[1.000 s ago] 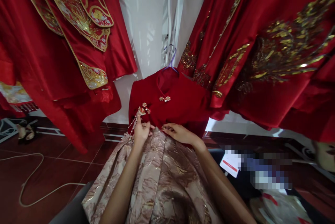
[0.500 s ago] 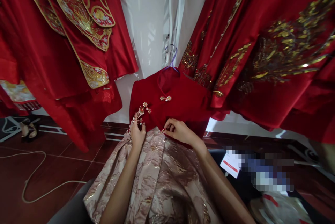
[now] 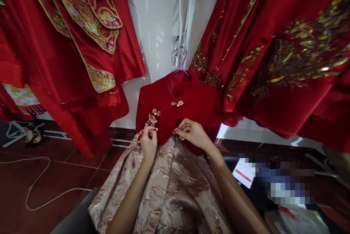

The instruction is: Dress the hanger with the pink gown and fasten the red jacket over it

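A red velvet short-sleeved top [image 3: 164, 95] with a stand collar hangs on a purple hanger [image 3: 182, 64] over a pale pink and gold patterned skirt [image 3: 158, 183]. A flower-shaped gold and pearl clasp [image 3: 177, 103] sits below the collar. My left hand [image 3: 149, 142] is closed at the lower end of a beaded tassel brooch [image 3: 152, 118] on the chest; what its fingertips hold is hidden. My right hand [image 3: 193, 135] pinches a small gold ornament [image 3: 175, 131] just above the skirt's top edge.
Red embroidered garments [image 3: 109, 44] hang at left, and gold-sequined red ones [image 3: 273, 91] at right. A lit phone [image 3: 244, 173] lies at lower right beside a blurred patch and plastic-wrapped items [image 3: 300, 219]. A cable [image 3: 38, 208] and black shoes [image 3: 34, 135] are on the tiled floor.
Both hands have risen slightly, the left one also shifting right. The small gold ornament now shows in my right fingertips, and the tassel brooch hangs at a different angle.
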{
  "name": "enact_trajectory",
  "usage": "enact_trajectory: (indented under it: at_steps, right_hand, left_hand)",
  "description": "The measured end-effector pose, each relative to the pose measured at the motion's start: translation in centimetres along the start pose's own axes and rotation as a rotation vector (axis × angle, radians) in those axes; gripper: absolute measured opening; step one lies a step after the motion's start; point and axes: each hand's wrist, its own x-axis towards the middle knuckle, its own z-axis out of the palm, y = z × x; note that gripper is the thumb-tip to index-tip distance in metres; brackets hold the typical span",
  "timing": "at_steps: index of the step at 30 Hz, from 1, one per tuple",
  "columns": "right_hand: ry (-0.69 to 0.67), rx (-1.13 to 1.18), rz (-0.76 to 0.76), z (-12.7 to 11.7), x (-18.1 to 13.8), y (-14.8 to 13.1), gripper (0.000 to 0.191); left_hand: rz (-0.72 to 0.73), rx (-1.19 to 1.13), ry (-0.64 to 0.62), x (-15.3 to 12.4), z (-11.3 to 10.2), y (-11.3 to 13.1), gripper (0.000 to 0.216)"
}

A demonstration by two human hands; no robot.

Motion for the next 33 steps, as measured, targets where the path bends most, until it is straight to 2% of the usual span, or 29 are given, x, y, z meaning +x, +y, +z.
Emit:
enact_trajectory:
  at_steps: [4, 8, 18, 23, 27, 33]
  right_hand:
    - [-0.055, 0.06, -0.025, -0.2, -0.3, -0.7, 0.023]
    - [-0.007, 0.006, -0.071, 0.6, -0.5, -1.3, 0.02]
    - [-0.056, -0.059, -0.153, 2.2, -0.3, -0.9, 0.019]
    - [-0.2, -0.109, -0.2, 2.5, -0.6, -1.2, 0.012]
    - [-0.225, -0.205, -0.233, 2.9, -0.5, -0.6, 0.022]
    - [-0.175, -0.18, -0.183, 3.6, 0.2, 1.2, 0.043]
  left_hand:
    - [0.017, 0.01, -0.101, -2.5, 0.8, 0.6, 0.015]
    - [0.067, -0.017, -0.205, -3.6, 0.3, 0.2, 0.023]
    - [0.027, -0.122, -0.072, -3.3, 0.0, -0.9, 0.029]
    - [0.08, -0.096, -0.058, -3.3, -0.1, -0.5, 0.029]
    - [0.131, -0.044, -0.12, -3.2, -0.1, -0.5, 0.031]
    - [0.024, -0.189, -0.119, -3.3, 0.3, -1.5, 0.028]
